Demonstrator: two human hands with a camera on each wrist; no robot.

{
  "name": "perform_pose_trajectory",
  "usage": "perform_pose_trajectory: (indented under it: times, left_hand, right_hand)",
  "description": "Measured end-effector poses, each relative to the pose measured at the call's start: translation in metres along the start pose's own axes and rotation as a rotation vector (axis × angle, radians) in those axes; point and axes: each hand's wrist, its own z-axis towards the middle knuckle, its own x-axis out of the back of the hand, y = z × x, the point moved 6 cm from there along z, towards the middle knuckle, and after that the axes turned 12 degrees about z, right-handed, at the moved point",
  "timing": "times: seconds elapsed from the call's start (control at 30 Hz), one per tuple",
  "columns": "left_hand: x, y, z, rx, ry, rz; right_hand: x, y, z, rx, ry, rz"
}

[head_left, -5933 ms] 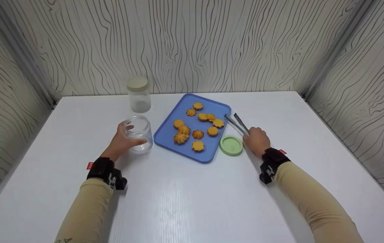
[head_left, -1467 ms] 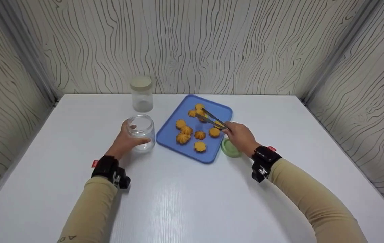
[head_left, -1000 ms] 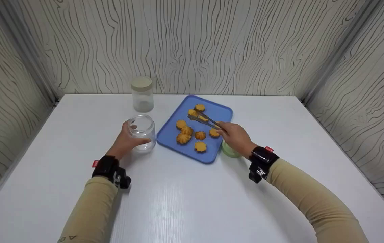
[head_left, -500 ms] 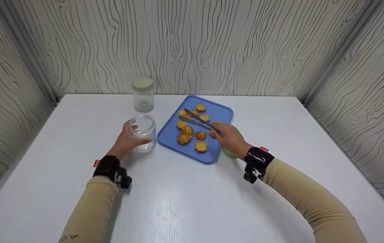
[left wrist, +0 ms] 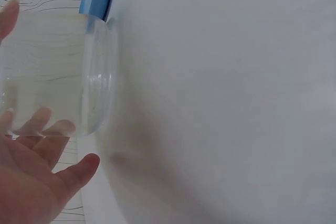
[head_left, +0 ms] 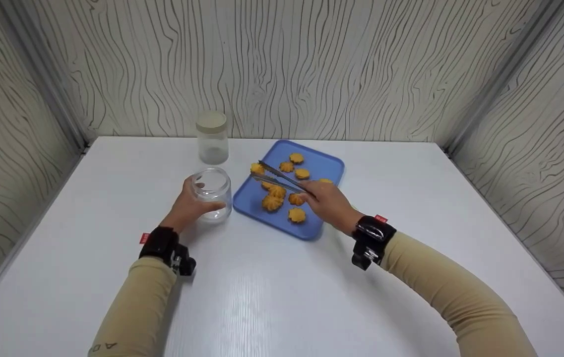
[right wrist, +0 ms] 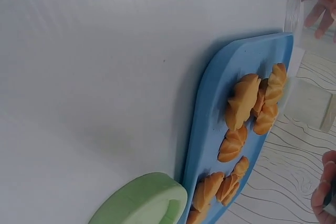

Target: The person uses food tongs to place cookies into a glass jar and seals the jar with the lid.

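Note:
My left hand (head_left: 185,207) curls round a clear open-topped jar (head_left: 219,188) standing upright on the table. In the left wrist view, its thumb and fingers lie on either side of the jar wall. My right hand (head_left: 330,202) grips metal tongs (head_left: 282,179), which reach leftward over the blue tray (head_left: 329,167). Between the tong tips is a yellow cookie (head_left: 257,168), above the tray's left edge and close to the jar. Several flower-shaped cookies (head_left: 273,202) lie on the tray, some partly hidden by the tongs and right hand.
Behind the held jar stands another clear jar (head_left: 213,146) with a pale lid (head_left: 211,121). A green lid (right wrist: 140,200) lies beside the tray, mostly hidden under my right arm in the head view. A patterned wall (head_left: 311,69) borders the white table's (head_left: 262,297) far edge.
My right hand has moved from beside the green lid to over the tray. The tongs have taken a cookie and carried it leftward toward the jar. The left hand keeps its hold.

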Motion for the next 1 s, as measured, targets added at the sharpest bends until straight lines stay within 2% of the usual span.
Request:
perform_pose_trajectory:
  times: [0.4, 0.6, 0.73, 0.87, 1.0]
  left_hand:
    - [-0.001, -0.001, 0.002, 0.035, -0.008, 0.003]
    - [-0.001, -0.001, 0.001, 0.023, -0.010, -0.007]
    - [-0.001, -0.001, 0.002, 0.007, 0.002, -0.013]
    - [-0.001, -0.002, 0.001, 0.018, -0.002, -0.009]
    - [0.000, -0.001, 0.000, 0.013, 0.001, 0.013]
  right_hand:
    - [-0.008, -0.017, 0.008, 0.062, 0.008, 0.019]
    - [-0.015, -0.023, 0.013, 0.101, 0.005, 0.036]
    - [-0.019, -0.027, 0.017, 0.098, 0.006, 0.039]
    - [-0.024, -0.032, 0.021, 0.084, -0.002, 0.033]
    - [-0.028, -0.037, 0.025, 0.077, -0.018, 0.076]
